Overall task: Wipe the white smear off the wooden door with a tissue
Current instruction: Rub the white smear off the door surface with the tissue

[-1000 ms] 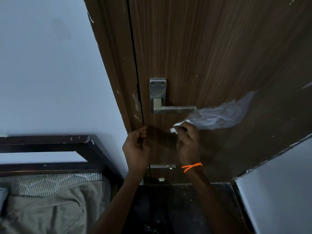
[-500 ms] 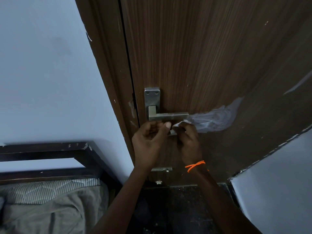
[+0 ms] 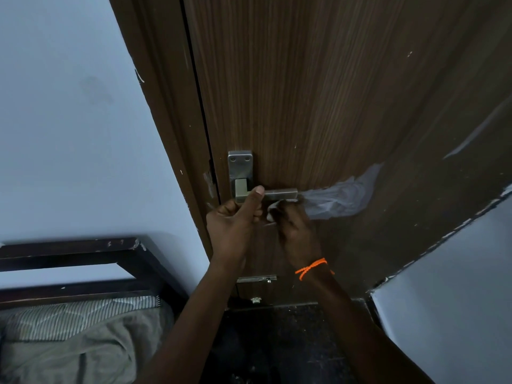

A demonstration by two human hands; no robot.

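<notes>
While your left hand (image 3: 235, 220) grips the door handle (image 3: 277, 194) and right hand (image 3: 293, 228) pinches the tissue (image 3: 273, 209) mid-frame, white smear (image 3: 340, 196) sits just right; pressing the lever could swing the door (image 3: 318, 92), smearing wider

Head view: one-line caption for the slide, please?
Left hand grips the door handle while right hand presses a tissue beside the white smear.

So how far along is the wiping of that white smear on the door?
Barely begun. Done: the tissue is in the right hand, held at the smear's left end. In hand: the left hand grips the door handle, thumb on the lever. Left: the white smear looks fully intact across the wooden door, with another pale streak farther right.
</notes>
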